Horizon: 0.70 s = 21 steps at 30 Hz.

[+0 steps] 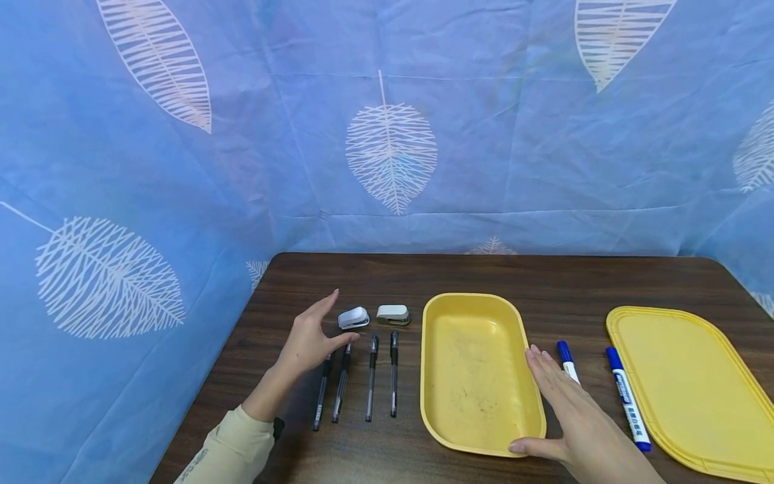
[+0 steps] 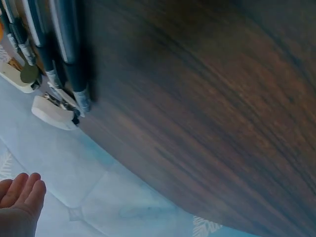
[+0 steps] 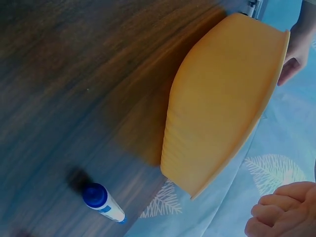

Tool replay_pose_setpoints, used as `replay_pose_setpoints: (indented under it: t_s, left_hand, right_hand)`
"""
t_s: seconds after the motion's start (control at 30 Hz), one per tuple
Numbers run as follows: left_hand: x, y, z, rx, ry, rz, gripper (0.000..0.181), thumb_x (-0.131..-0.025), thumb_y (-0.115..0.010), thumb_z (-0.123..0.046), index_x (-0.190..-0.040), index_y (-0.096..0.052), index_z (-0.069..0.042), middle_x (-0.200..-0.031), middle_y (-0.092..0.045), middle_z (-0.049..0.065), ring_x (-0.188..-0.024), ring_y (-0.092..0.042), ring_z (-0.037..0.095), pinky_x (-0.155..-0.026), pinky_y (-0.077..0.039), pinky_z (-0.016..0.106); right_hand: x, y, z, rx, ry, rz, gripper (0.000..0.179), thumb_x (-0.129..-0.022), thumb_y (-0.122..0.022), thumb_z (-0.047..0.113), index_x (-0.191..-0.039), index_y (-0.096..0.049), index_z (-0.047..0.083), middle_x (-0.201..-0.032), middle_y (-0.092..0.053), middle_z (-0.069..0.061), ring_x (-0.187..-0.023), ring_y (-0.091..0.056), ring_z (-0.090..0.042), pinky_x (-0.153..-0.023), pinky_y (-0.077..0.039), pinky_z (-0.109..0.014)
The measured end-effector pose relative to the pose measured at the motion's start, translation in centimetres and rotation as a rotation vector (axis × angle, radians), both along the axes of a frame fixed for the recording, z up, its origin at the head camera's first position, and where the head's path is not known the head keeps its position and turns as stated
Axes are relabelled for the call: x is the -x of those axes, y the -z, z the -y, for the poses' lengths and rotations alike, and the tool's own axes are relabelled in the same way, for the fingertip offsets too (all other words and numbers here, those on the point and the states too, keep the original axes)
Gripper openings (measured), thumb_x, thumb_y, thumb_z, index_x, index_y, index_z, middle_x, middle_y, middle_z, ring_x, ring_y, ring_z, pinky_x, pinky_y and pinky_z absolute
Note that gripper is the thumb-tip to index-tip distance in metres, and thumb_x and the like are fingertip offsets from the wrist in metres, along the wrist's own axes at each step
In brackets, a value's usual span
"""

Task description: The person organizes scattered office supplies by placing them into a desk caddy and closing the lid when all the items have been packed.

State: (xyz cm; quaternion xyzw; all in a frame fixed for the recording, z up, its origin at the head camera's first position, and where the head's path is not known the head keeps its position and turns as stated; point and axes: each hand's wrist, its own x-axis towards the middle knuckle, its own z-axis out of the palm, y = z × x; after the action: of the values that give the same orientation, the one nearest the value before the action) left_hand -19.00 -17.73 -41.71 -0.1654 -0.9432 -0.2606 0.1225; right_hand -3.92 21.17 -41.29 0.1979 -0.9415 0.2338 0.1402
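Note:
My left hand, thumb and fingers spread apart with nothing between them, hovers just left of a white stapler and over the upper ends of several black gel pens. A second, off-white stapler lies to the right of the first. On the right, my right hand has its fingertips at the right rim of a yellow plastic box, its thumb at the near corner. Those fingers are straight. The box has nothing in it. The right wrist view shows its outer side wall.
Two blue-capped whiteboard markers lie right of the box: one marker partly behind my right hand, the other marker alongside a yellow lid. A blue leaf-print cloth hangs behind the dark wooden table.

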Motion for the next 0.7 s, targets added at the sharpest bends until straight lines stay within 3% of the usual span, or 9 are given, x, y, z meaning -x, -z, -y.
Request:
replay_pose_setpoints:
  t_s: [0.23, 0.3, 0.37, 0.43, 0.47, 0.53, 0.6, 0.67, 0.7]
  left_hand:
    - [1.2, 0.5, 0.5, -0.007, -0.010, 0.031, 0.083, -0.074, -0.083, -0.034, -0.143, -0.047, -0.005, -0.135, -0.058, 0.018, -0.124, -0.055, 0.037, -0.098, -0.049, 0.051]
    - [1.5, 0.6, 0.8, -0.001, -0.016, 0.051, 0.082, -0.074, -0.083, -0.034, -0.142, -0.048, -0.005, -0.134, -0.059, 0.017, -0.123, -0.056, 0.036, -0.099, -0.049, 0.050]
    - [1.7, 0.8, 1.0, -0.001, -0.013, 0.070, 0.081, -0.074, -0.083, -0.034, -0.141, -0.048, -0.004, -0.133, -0.060, 0.017, -0.123, -0.056, 0.036, -0.099, -0.049, 0.050]
    - [2.0, 1.0, 1.2, -0.003, -0.009, 0.092, 0.081, -0.075, -0.083, -0.034, -0.141, -0.049, -0.004, -0.132, -0.061, 0.017, -0.121, -0.058, 0.035, -0.097, -0.050, 0.049]
    - [2.1, 1.1, 1.3, -0.002, -0.009, 0.109, 0.080, -0.075, -0.083, -0.035, -0.141, -0.049, -0.004, -0.131, -0.061, 0.017, -0.120, -0.059, 0.035, -0.096, -0.051, 0.049]
    - [2.3, 1.3, 1.4, -0.011, 0.000, 0.143, 0.080, -0.075, -0.083, -0.035, -0.140, -0.049, -0.003, -0.129, -0.062, 0.017, -0.117, -0.060, 0.035, -0.095, -0.052, 0.047]
    - [2.6, 1.5, 1.5, -0.021, 0.009, 0.171, 0.080, -0.075, -0.083, -0.034, -0.140, -0.049, -0.002, -0.126, -0.063, 0.018, -0.114, -0.062, 0.034, -0.094, -0.052, 0.046]
    - [2.8, 1.7, 1.5, -0.027, 0.018, 0.185, 0.080, -0.075, -0.083, -0.033, -0.139, -0.049, -0.001, -0.125, -0.063, 0.019, -0.114, -0.062, 0.035, -0.093, -0.053, 0.045]
    - [2.9, 1.9, 1.5, -0.024, 0.025, 0.180, 0.079, -0.074, -0.084, -0.032, -0.139, -0.050, 0.000, -0.124, -0.063, 0.019, -0.112, -0.063, 0.035, -0.093, -0.053, 0.045]
  right_hand:
    - [0.0, 0.4, -0.1, 0.006, -0.004, -0.020, 0.120, -0.061, -0.083, 0.049, -0.156, -0.018, 0.015, -0.159, -0.029, -0.012, -0.140, 0.004, 0.018, -0.101, -0.002, 0.007]
    - [0.0, 0.5, -0.1, -0.008, 0.020, 0.000, 0.120, -0.061, -0.082, 0.052, -0.156, -0.018, 0.017, -0.157, -0.032, -0.013, -0.138, 0.004, 0.020, -0.102, -0.011, 0.005]
    - [0.0, 0.6, -0.1, -0.029, 0.043, 0.013, 0.119, -0.061, -0.081, 0.055, -0.156, -0.019, 0.018, -0.156, -0.035, -0.013, -0.137, 0.004, 0.021, -0.104, -0.031, -0.007]
    - [0.0, 0.7, -0.1, -0.041, 0.059, 0.015, 0.119, -0.060, -0.080, 0.057, -0.156, -0.020, 0.019, -0.155, -0.036, -0.012, -0.136, 0.004, 0.022, -0.099, -0.033, -0.004]
    - [0.0, 0.7, -0.1, -0.048, 0.064, 0.022, 0.119, -0.061, -0.079, 0.058, -0.156, -0.019, 0.019, -0.155, -0.036, -0.012, -0.136, 0.005, 0.022, -0.097, -0.042, -0.013]
    - [-0.1, 0.9, -0.2, -0.043, 0.059, 0.013, 0.120, -0.060, -0.080, 0.058, -0.156, -0.020, 0.018, -0.155, -0.036, -0.012, -0.137, 0.005, 0.021, -0.099, -0.040, -0.009]
    - [-0.1, 1.1, -0.2, -0.024, 0.047, 0.003, 0.120, -0.060, -0.081, 0.056, -0.156, -0.020, 0.017, -0.156, -0.035, -0.012, -0.138, 0.004, 0.020, -0.100, -0.019, 0.003]
    - [-0.1, 1.2, -0.2, -0.014, 0.034, -0.008, 0.121, -0.060, -0.082, 0.054, -0.156, -0.019, 0.016, -0.157, -0.032, -0.012, -0.139, 0.004, 0.019, -0.103, -0.017, 0.003]
    - [-0.1, 1.3, -0.2, -0.008, 0.025, -0.021, 0.121, -0.060, -0.082, 0.053, -0.156, -0.019, 0.015, -0.158, -0.030, -0.011, -0.140, 0.003, 0.018, -0.099, -0.006, 0.007]
